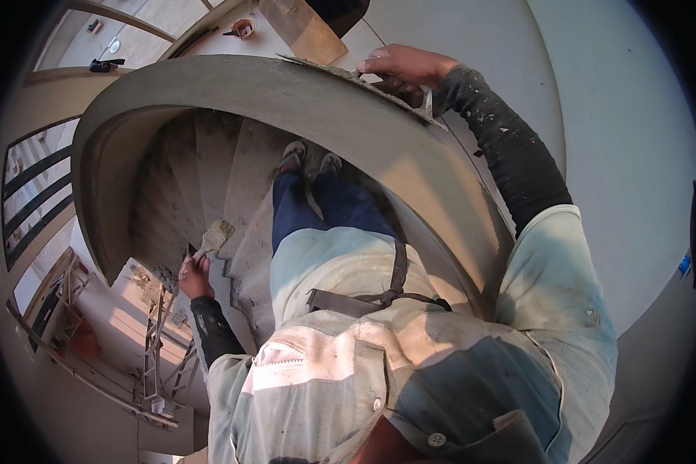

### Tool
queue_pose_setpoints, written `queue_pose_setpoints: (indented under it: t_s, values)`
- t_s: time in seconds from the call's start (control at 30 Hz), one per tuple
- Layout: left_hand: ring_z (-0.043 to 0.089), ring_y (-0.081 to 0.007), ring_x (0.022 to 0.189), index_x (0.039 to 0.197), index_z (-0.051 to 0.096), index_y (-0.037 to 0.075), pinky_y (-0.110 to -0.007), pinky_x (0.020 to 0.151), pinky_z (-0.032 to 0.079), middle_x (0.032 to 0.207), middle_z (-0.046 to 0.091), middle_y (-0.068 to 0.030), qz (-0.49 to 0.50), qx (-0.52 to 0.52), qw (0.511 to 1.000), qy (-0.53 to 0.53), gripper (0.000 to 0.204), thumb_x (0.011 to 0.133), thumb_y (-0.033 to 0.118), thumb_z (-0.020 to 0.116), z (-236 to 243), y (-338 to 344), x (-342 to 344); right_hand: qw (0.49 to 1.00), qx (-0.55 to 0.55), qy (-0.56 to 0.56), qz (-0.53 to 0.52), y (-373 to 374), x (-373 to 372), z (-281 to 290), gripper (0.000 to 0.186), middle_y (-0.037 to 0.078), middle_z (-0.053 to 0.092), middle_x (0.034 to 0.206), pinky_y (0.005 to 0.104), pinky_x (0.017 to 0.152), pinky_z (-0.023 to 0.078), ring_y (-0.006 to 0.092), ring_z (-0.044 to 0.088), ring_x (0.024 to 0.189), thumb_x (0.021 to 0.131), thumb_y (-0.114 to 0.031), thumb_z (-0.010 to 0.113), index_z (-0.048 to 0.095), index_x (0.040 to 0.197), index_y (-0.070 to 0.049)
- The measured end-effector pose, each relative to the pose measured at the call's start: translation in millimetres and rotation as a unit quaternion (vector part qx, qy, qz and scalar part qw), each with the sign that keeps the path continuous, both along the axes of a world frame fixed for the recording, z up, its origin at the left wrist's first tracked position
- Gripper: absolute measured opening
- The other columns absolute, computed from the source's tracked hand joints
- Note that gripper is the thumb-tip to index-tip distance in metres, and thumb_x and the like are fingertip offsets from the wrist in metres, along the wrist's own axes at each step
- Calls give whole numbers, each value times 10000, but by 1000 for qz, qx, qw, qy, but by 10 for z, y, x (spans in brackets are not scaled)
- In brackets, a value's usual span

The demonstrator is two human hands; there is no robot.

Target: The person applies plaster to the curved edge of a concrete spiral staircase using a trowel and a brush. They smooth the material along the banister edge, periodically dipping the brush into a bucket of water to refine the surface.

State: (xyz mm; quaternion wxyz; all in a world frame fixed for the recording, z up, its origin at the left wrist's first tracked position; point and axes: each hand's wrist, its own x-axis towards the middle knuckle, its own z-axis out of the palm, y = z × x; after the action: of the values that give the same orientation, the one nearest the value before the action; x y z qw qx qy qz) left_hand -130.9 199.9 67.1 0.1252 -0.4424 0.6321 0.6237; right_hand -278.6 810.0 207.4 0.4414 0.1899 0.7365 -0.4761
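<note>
My right hand [410,69] is closed on the handle of a long flat trowel [325,68] with mortar on it, along the top edge of the curved plastered balustrade [271,93]. At lower left, my left hand [196,277] grips a wide paintbrush [215,235], bristles pointing up and right; a dark mortar-covered tool [165,275] is beside it, possibly in the same hand. My feet [294,153] stand on the grey winding stairs [178,178] inside the curve.
A board [301,27] and a small bucket [243,29] lie beyond the balustrade. Barred windows [35,182] are at left, with scaffolding [156,363] below. A curved white surface [626,178] is at right.
</note>
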Motion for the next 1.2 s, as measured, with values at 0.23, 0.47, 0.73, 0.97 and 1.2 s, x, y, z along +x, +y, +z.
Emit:
queue_pose_setpoints:
  t_s: [0.23, 0.47, 0.73, 0.97, 1.2]
  values:
    - [656, -318, 943, 1203, 467, -119, -371, 798, 567, 1069, 606, -213, -12, 11, 1000, 1, 391, 924, 146, 534, -313, -304, 139, 993, 26, -68, -89, 444, 1145, 674, 376, -61, 355, 557, 223, 368, 280, 43, 324, 423, 908, -445, 559, 472, 778, -103]
    - [660, -302, 902, 1140, 520, -100, -364, 746, 568, 1043, 610, -188, 55, 16, 998, -36, 312, 934, 134, 525, -496, -416, 352, 882, 363, 292, 77, 329, 1476, 1207, 379, 96, 485, 568, 363, 465, 417, 214, 481, 454, 897, -370, 586, 468, 774, -32]
    - [660, -308, 908, 1181, 494, -99, -369, 744, 578, 1065, 608, -205, 81, 15, 995, -50, 344, 932, 136, 532, -516, -302, 556, 849, 422, 254, 190, -784, 508, 837, 401, 226, 619, 683, 493, 606, 475, 416, 612, 673, 898, -370, 576, 525, 875, 27]
    - [642, -329, 962, 1239, 451, -121, -380, 800, 578, 1128, 581, -219, 166, 26, 984, -59, 404, 934, 133, 524, -588, -367, 967, 843, 359, 285, 281, -1549, 181, 648, 410, 238, 629, 702, 493, 613, 501, 415, 632, 680, 893, -388, 560, 541, 886, 22]
    - [644, -332, 950, 1230, 468, -124, -378, 802, 580, 1135, 574, -216, 173, -2, 983, -65, 394, 932, 127, 525, -956, -523, 1101, 833, 449, 261, 194, -1069, -349, 25, 419, 241, 647, 774, 505, 688, 500, 407, 642, 773, 883, -396, 562, 566, 905, 22]
